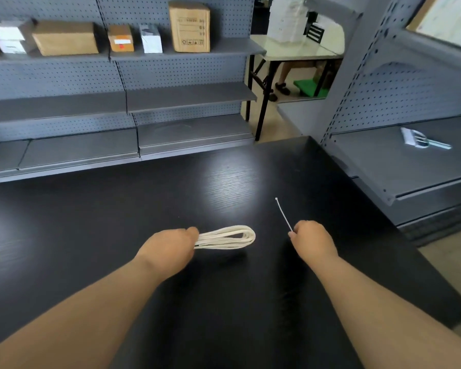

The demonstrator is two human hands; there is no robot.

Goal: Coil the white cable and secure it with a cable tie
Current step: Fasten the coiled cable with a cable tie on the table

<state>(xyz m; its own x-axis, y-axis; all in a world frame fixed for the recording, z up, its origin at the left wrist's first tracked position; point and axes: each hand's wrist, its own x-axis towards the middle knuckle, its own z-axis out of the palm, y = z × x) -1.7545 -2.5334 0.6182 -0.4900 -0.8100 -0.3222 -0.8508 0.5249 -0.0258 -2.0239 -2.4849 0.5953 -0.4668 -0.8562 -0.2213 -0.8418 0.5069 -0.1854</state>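
The white cable (228, 237) is wound into a flat, elongated coil of several loops, held just above the black table (117, 222). My left hand (171, 246) is closed around the coil's left end, and the loops stick out to the right. My right hand (313, 239) pinches one end of a thin white cable tie (283, 214), which points up and away to the left with its small head at the far tip. The tie and the coil are apart, with a gap of dark tabletop between them.
Grey pegboard shelving (184, 97) runs along the far side, with cardboard boxes (189, 26) on the top shelf. A second grey shelf unit (410, 161) on the right holds a small white packet (421, 141). A person's legs (282, 81) show under a far table.
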